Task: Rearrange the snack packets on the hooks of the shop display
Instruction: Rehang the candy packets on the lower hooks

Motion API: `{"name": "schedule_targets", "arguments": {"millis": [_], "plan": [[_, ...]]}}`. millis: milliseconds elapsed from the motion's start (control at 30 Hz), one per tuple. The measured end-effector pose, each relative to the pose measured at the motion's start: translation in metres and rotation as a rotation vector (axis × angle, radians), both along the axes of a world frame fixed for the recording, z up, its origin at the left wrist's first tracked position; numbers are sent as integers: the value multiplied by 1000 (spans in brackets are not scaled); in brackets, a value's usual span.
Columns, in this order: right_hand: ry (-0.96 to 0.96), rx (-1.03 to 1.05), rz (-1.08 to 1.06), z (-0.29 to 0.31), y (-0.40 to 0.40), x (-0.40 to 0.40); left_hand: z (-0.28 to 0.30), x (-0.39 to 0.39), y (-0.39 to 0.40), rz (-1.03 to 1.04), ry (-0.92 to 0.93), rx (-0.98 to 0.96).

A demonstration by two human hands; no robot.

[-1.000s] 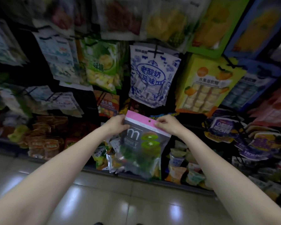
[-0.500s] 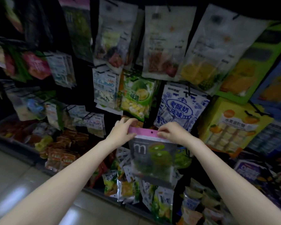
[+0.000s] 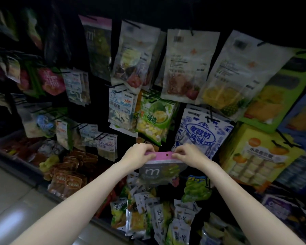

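Note:
A clear snack packet (image 3: 162,171) with a pink header strip, a white "m" and green kiwi slices hangs between my hands in front of the dark display. My left hand (image 3: 140,153) pinches the strip's left end. My right hand (image 3: 188,153) pinches its right end. The punched hole in the strip shows between my fingers. Just above sit a green durian packet (image 3: 155,119) and a blue-and-white yogurt packet (image 3: 201,131) on their hooks. A matching pink-topped packet (image 3: 97,43) hangs high at the upper left.
Black hooks stick out all over the display, loaded with packets. A yellow orange-candy bag (image 3: 260,154) hangs to the right. Loose packets (image 3: 154,216) pile in the bottom tray, with brown sachets (image 3: 67,177) to the left. Grey tiled floor (image 3: 9,200) lies at lower left.
Both hands have lifted the pink-topped packet upward and closer to the display. My view has tilted up, bringing the upper rows of packets into sight.

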State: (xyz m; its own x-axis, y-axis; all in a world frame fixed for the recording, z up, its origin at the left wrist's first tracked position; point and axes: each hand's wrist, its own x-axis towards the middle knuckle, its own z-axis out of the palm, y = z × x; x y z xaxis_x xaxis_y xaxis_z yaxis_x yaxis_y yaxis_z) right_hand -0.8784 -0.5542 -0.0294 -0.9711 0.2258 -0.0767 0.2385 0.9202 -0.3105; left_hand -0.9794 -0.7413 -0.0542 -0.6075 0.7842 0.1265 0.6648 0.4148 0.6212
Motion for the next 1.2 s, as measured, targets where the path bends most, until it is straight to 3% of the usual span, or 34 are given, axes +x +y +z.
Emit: {"name": "schedule_targets", "arguments": {"millis": [333, 500, 800, 967, 1033, 1200], "plan": [[94, -171, 12, -3, 2, -8, -1, -17, 5, 183, -24, 49], [7, -248, 38, -18, 0, -12, -28, -27, -5, 177, -191, -26], [-160, -380, -4, -119, -32, -35, -114, -51, -44, 156, -385, -162], [-55, -385, -83, -99, -54, -83, -95, -110, -65, 38, -546, -47], [5, -373, -104, -81, -68, -107, -78, -139, -73, -15, -534, -34], [14, -362, -175, -62, -107, -149, -56, -193, -92, -73, -296, -79]]}}
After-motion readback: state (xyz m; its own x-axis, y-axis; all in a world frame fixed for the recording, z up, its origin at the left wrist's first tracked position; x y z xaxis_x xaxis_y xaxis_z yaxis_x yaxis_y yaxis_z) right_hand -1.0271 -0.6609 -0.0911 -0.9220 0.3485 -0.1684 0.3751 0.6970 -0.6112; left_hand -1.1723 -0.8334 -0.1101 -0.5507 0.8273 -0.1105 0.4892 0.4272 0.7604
